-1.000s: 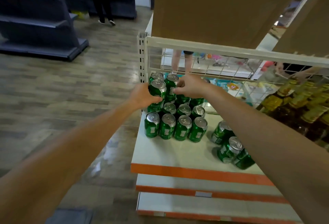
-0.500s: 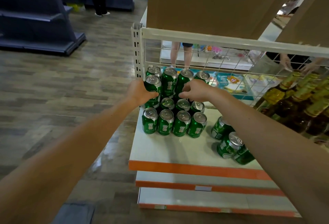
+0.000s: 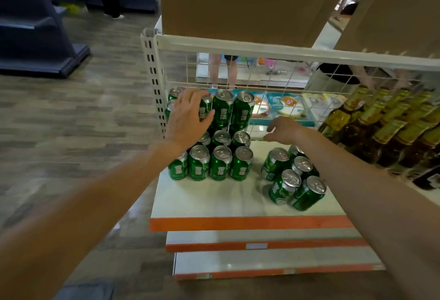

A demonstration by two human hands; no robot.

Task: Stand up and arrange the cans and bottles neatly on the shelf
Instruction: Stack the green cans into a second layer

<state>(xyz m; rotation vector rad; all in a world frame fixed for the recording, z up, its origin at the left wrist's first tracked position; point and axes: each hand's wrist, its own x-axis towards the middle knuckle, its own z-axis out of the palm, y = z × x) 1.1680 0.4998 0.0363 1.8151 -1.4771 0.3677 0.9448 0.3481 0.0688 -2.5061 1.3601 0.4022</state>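
Green cans stand stacked in two tiers (image 3: 221, 114) at the back left of the white shelf (image 3: 226, 202). The lower tier's front row (image 3: 209, 164) has several upright cans. My left hand (image 3: 188, 118) is spread open with straight fingers against the upper cans on the left. My right hand (image 3: 283, 130) hovers to the right of the stack, fingers loosely curled, holding nothing. Under my right forearm several loose green cans (image 3: 292, 176) lean in a cluster. Brown bottles with gold foil necks (image 3: 385, 123) stand in rows at the right.
A white wire grid back panel (image 3: 273, 78) closes the shelf behind the cans; a person's legs (image 3: 223, 71) show through it. Cardboard boxes (image 3: 250, 2) sit on the rail above. Lower orange-edged shelves (image 3: 262, 245) jut out below. Dark shelving (image 3: 35, 37) stands across the wooden floor.
My left hand let go of the upper left can and now lies flat against the stack. My right hand drew away from the upper cans to the right. The view moved closer.
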